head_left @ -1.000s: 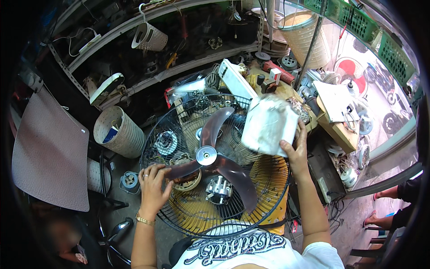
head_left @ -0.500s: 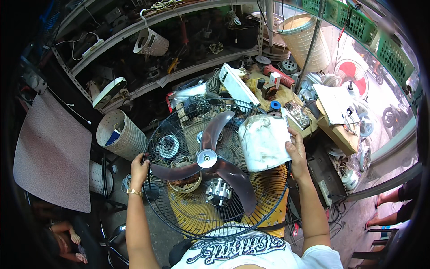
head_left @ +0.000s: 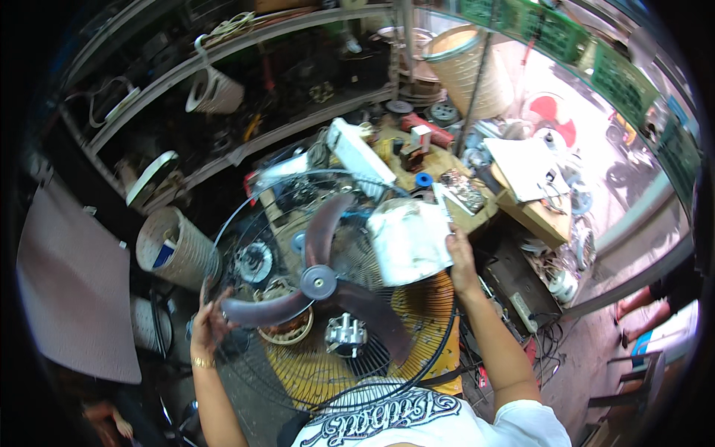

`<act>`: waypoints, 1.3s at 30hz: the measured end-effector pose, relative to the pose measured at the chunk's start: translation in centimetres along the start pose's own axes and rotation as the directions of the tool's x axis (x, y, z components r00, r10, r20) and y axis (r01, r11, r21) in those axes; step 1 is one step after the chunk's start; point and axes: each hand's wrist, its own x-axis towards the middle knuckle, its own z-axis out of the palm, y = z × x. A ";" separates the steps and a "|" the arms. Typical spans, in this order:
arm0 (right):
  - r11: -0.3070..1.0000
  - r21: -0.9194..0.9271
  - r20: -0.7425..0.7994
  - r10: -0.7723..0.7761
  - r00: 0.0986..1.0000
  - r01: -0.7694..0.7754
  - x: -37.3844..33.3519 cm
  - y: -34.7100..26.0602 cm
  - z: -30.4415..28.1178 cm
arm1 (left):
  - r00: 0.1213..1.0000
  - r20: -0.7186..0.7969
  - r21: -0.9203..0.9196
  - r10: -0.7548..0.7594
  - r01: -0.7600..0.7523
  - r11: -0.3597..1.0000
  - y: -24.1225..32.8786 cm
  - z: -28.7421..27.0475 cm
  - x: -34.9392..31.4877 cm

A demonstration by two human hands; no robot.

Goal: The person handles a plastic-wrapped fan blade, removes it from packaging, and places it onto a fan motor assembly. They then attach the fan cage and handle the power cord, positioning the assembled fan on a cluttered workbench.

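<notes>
A round wire fan guard (head_left: 444, 339) spans the space before me, its left side smeared by motion. Over its wires lies a dark three-bladed fan blade (head_left: 322, 237). My left hand (head_left: 205, 324) is at the guard's left rim, its blurred fingers closed there beside one blade tip. On the opposite side my right hand (head_left: 462, 262) closes around the rim. Its fingers touch a stained white cover (head_left: 410, 242); whether they grip that too is unclear. Through the wires show a silver motor (head_left: 346, 337) and a round housing with a copper winding (head_left: 289, 324).
A cluttered wooden workbench (head_left: 471, 212) holds a red power tool (head_left: 426, 128), a blue spool (head_left: 424, 179) and loose parts. Perforated bins (head_left: 177, 242) and a pinkish-grey panel (head_left: 74, 287) stand left. Metal shelves line the back. Cables (head_left: 547, 361) lie right; another person's legs (head_left: 646, 316) show beyond.
The view has shifted, so the scene sits farther left. The blade and guard have come lower, toward me. My left hand has moved down along the rim.
</notes>
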 end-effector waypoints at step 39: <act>0.691 0.423 0.276 0.518 0.809 -0.586 0.4 4.5 -5.8 | 0.991 0.030 -0.379 0.128 -0.107 0.919 -3.5 6.7 -6.1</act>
